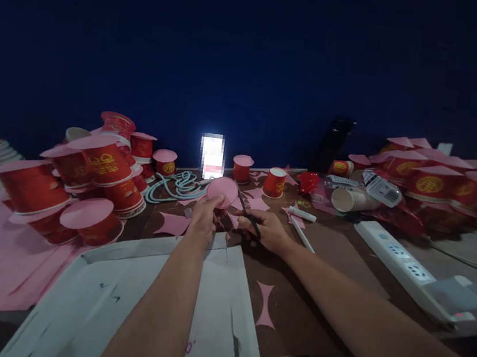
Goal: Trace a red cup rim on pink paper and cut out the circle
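Note:
In the middle of the head view, my left hand (206, 218) is closed around a red paper cup topped with a round pink paper disc (222, 192). The thumb presses on the disc, and most of the cup is hidden below it. My right hand (264, 229) grips a pair of dark scissors (244, 205). Their blades point up and left, close to the disc's right edge. Pink paper offcuts (172, 224) lie around both hands. Just beyond them stand a disc-topped red cup (242, 169) and an uncovered red cup (274, 183).
Disc-topped cups are piled at the left (105, 162) and right (431, 182). A white box lid (120, 291) lies under my left forearm. A glowing phone (212, 155), a coiled cable (176, 187), a white marker (302, 214) and a power strip (402, 265) are on the brown table.

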`<state>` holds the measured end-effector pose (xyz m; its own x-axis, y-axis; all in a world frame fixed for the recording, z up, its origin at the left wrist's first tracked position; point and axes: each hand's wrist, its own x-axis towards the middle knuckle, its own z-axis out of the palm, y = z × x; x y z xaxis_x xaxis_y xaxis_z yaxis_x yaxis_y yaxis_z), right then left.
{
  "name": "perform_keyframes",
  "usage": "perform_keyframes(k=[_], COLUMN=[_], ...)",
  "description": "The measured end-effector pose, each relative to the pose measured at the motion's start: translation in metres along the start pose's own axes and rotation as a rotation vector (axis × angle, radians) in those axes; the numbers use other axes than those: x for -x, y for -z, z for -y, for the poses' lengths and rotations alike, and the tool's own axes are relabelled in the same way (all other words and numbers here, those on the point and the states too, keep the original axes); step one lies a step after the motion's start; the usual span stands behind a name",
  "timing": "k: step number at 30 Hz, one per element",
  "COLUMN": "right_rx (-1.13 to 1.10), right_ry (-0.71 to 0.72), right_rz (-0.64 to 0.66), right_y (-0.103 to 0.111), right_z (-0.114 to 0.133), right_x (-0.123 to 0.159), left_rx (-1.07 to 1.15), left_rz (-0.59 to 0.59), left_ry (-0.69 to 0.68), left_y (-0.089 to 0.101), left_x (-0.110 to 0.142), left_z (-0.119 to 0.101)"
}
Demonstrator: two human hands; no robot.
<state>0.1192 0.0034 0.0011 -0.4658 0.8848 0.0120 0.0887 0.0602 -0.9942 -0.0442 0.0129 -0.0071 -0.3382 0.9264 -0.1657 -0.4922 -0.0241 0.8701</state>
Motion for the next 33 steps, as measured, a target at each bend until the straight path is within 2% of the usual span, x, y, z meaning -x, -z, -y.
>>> perform_keyframes(k=[18, 33], right_rx=[0.012, -0.046], right_ry=[0.022, 0.013], right_rz=[-0.059, -0.032], right_y=[0.0001, 0.0001], right_z=[0.0051, 0.0024], right_x=[0.0017, 0.0006], left_rx=[-0.053, -0.057], left_rz=[0.035, 0.005], left_ry=[0.023, 0.001], left_y=[0.0015, -0.0015], left_x=[-0.0043, 0.0016], left_z=[0.0026, -0.0004])
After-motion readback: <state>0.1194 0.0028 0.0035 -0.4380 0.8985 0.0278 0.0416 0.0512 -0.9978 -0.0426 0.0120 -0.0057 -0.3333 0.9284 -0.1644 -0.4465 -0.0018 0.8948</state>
